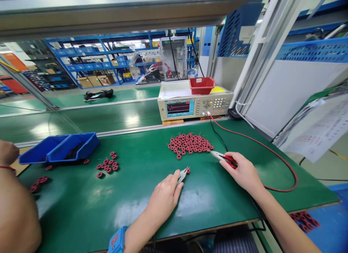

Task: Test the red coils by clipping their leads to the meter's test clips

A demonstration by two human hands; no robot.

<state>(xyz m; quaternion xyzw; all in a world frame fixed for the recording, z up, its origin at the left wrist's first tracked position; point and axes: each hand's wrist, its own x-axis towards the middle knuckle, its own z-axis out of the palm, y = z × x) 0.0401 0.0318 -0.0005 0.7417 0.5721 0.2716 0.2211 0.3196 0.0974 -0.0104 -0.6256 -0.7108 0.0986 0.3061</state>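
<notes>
My left hand (164, 197) rests on the green mat and pinches a metal clip probe (182, 175) whose tip touches one small red coil (187, 170). My right hand (243, 172) holds a red-handled clip probe (223, 157) pointing at the edge of a pile of several red coils (189, 143). A red lead (261, 146) and a black lead run from the probes back to the beige test meter (194, 104), whose screen shows a trace.
Two blue bins (59, 148) sit at the left with a smaller group of red coils (108, 166) beside them. Another person's arm (15, 206) fills the lower left. A red tray (201, 85) stands on the meter. Papers hang at the right.
</notes>
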